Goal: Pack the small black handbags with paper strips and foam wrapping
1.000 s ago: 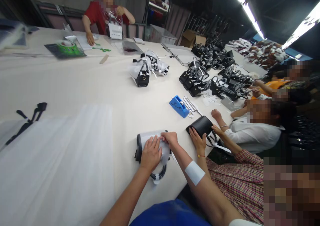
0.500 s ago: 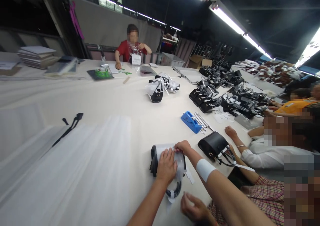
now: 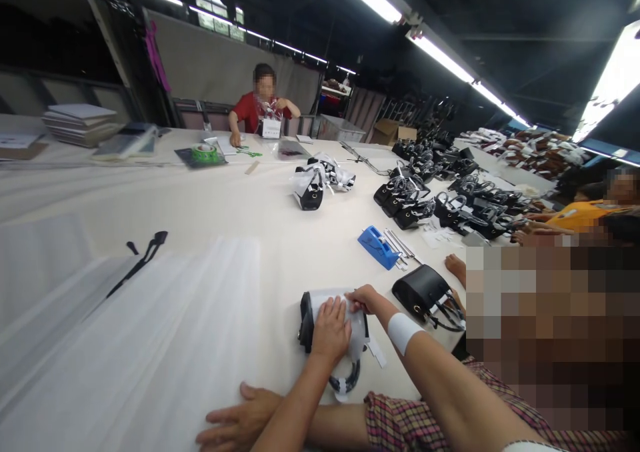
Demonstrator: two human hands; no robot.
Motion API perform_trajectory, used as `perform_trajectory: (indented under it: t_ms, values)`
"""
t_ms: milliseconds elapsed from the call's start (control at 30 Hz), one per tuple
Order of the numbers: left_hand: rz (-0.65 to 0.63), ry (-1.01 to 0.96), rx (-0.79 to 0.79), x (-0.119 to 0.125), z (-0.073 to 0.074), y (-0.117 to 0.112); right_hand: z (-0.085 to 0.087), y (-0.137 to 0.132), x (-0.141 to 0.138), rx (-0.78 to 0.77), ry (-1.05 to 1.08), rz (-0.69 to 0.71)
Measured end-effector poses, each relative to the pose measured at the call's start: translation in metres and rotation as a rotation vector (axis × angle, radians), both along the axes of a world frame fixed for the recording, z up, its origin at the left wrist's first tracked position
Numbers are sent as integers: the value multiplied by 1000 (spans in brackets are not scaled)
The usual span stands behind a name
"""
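A black handbag [image 3: 306, 325] lies on its side on the table, partly covered by a thin white wrapping sheet [image 3: 324, 297]. My left hand [image 3: 332, 331] rests flat on the sheet, fingers stretched out. At the sheet's far right edge, my right hand [image 3: 363, 299] has its fingers pinched together on it. The bag's wrapped handle [image 3: 346, 380] loops out towards me. A co-worker's hand [image 3: 245, 417] in a plaid sleeve reaches beneath my left forearm, fingers spread, by the stack of white foam sheets [image 3: 200, 332].
A blue tape dispenser [image 3: 379, 247] stands beyond the bag. Another black handbag [image 3: 423, 291] sits to the right, near co-workers. Wrapped bags [image 3: 311, 189] and many black bags [image 3: 407, 202] lie further back. Across the table sits a person in red [image 3: 247, 111]. Black straps [image 3: 145, 255] lie on the foam sheets.
The co-worker's hand in the plaid sleeve has swung left under my left forearm to the foam sheets, and that co-worker leans further in. My hands stay on the bag.
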State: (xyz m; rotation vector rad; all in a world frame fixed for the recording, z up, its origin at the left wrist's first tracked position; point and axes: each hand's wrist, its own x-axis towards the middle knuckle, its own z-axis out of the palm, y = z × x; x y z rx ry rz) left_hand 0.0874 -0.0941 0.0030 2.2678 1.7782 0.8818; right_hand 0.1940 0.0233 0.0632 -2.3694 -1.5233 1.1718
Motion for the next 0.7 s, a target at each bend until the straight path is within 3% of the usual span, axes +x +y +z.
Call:
perform_trajectory:
  t_ms: [133, 400, 700]
  values:
    - [-8, -1, 7, -1, 5, -1, -6, -15, 10, -127, 6, -63]
    - [-11, 44, 32, -2, 12, -3, -15, -41, 21, -16, 96, -91]
    - [-27, 91, 51, -3, 15, -4, -21, -47, 30, 5, 114, -81]
